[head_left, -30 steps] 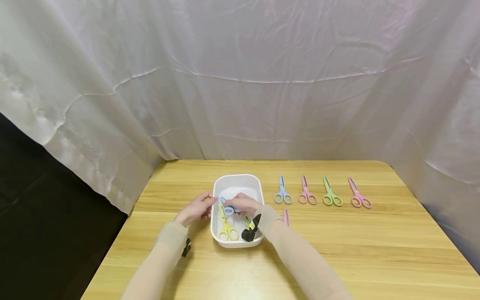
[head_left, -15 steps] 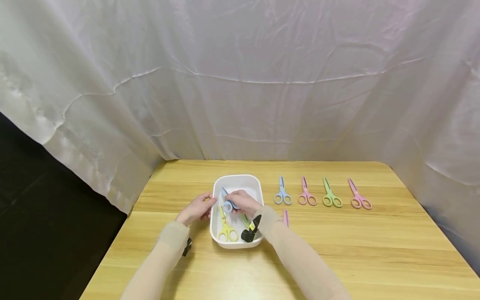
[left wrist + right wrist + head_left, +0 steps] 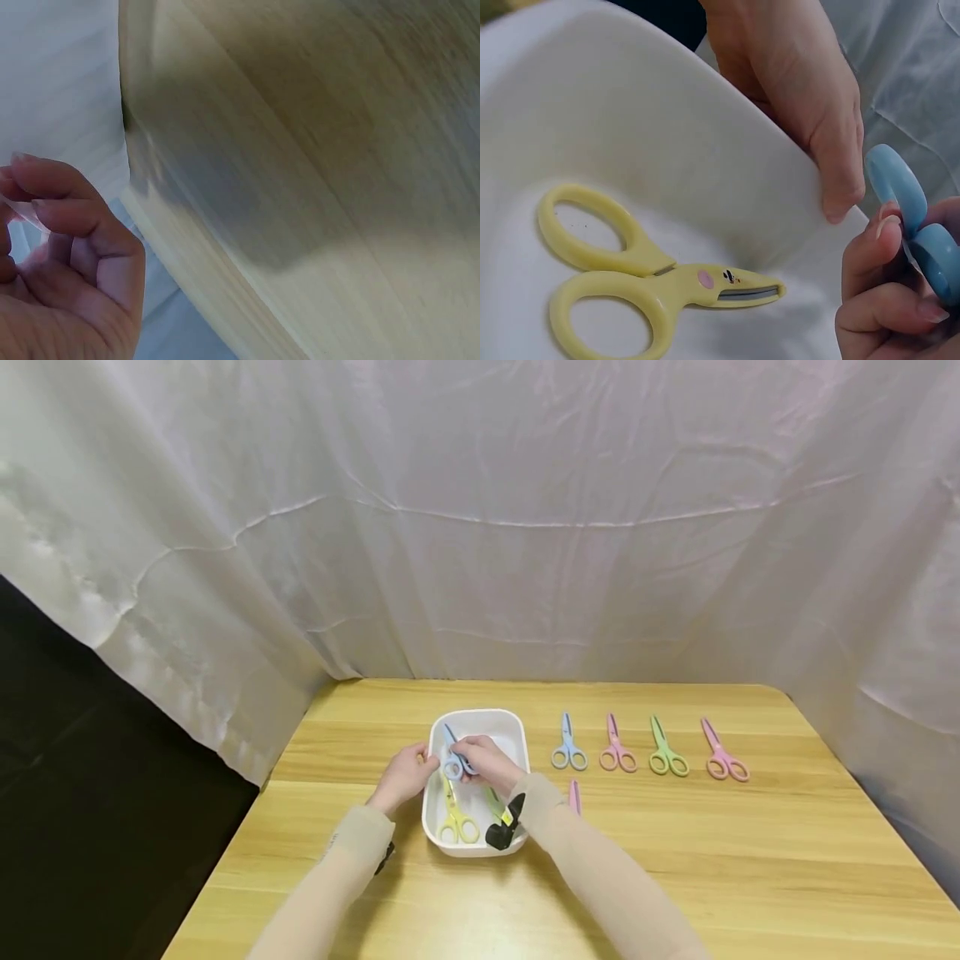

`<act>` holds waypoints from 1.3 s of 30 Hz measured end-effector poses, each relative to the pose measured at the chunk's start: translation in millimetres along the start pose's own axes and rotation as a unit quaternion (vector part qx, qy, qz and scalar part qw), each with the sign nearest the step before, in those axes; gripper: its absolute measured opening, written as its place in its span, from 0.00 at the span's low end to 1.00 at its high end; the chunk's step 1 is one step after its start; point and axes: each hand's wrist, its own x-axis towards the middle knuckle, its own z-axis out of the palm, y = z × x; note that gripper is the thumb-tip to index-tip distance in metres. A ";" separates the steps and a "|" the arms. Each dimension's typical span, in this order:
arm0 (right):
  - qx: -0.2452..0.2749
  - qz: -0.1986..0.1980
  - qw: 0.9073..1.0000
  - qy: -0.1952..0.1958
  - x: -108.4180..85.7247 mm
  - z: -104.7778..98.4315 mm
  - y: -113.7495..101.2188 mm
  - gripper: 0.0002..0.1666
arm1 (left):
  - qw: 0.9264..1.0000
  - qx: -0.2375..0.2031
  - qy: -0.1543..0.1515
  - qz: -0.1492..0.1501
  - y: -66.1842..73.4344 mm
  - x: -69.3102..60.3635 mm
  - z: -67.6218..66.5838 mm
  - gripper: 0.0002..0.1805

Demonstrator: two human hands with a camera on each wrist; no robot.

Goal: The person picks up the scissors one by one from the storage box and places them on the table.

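Blue scissors are in the right hand, over the white tray, blades pointing away from the person; that hand's thumb and fingers are bent firmly about the handles near where the two rings meet; the left hand pinches the tray's left wall, thumb hooked over the rim and fingers curled on the outer side.

We judge the scissors light and stiff, with handles that look like smooth plastic; they are more likely to slip or swivel under a loose pinch than to bend or break; since the halves turn about a pivot, we would hold both handles together, just behind that pivot, and keep off the blades; a hold on one ring alone could let the other half swing.

The tray looks light too, and without that steadying pinch might skid on the table; yellow scissors lie on its floor, rings toward the person, while green scissors beside them are partly hidden from us; we would keep the blue tips clear of both, lest a ring snag.
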 end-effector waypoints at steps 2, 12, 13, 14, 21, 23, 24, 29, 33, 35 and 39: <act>0.001 -0.003 1.000 0.005 -2.1 -1.3 0.0 0.18 | 1.000 0.021 0.005 0.005 0.5 0.1 0.6 0.09; 0.006 -0.035 0.999 0.016 -18.8 -15.6 -10.1 0.18 | 0.996 0.087 0.016 0.022 3.7 1.0 -1.6 0.10; 0.005 -0.035 0.999 0.017 -20.4 -17.6 -11.2 0.18 | 0.995 0.092 0.016 0.023 4.0 0.9 -1.8 0.10; 0.002 -0.036 0.999 0.018 -21.7 -19.8 -12.0 0.18 | 0.995 0.099 0.016 0.024 4.6 0.8 -2.0 0.10; -0.019 -0.042 0.998 0.033 -32.8 -35.6 -16.4 0.13 | 0.992 0.128 0.011 0.015 6.8 0.1 -4.5 0.11; -0.024 -0.041 0.998 0.040 -37.2 -39.8 -16.8 0.13 | 0.991 0.134 0.006 0.017 7.1 0.0 -5.6 0.11; -0.028 -0.041 0.998 0.044 -39.6 -41.7 -16.7 0.14 | 0.990 0.139 0.003 0.017 7.1 0.0 -6.1 0.12; -0.048 -0.036 0.996 0.060 -49.2 -54.5 -13.6 0.14 | 0.988 0.157 -0.008 0.007 6.7 1.9 -7.8 0.15; -0.043 -0.036 0.996 0.067 -54.4 -66.8 -10.1 0.16 | 0.986 0.166 -0.003 0.005 6.9 3.2 -8.4 0.17; -0.033 -0.038 0.996 0.069 -56.2 -73.2 -8.3 0.17 | 0.986 0.169 0.000 0.008 7.1 4.0 -8.5 0.18; -0.019 -0.036 0.996 0.076 -60.2 -85.0 -5.1 0.16 | 0.986 0.169 0.004 0.009 7.2 5.4 -7.5 0.20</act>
